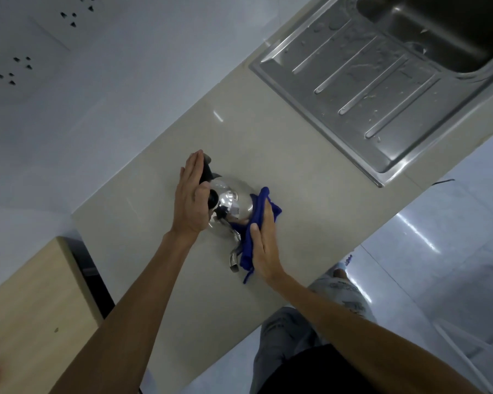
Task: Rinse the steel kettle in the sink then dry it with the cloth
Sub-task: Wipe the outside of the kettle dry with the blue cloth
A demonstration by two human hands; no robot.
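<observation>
Blue cloth lies under our right hand, nearest to us. The fingers are laid out straight and press the fabric against the right flank of the kettle, and a loose tail of cloth hangs towards us past the spout. The kettle stands on the table between our two hands. Its spout points back at us and its black handle reaches away on the far side, so its long line runs near to far. Our left hand rests on the other flank, fingers straight and together along the handle, not clenched; we cannot see where the thumb sits. We judge the drying step to be in hand. The cloth is on the right side, so the wipe turns on the right hand sliding round the body while the left braces or turns the kettle against it. Beyond and to the right, well apart from the kettle, the draining board carries water drops, and the sink opens past it. Farthest off, on the wall to the left, are sockets.
</observation>
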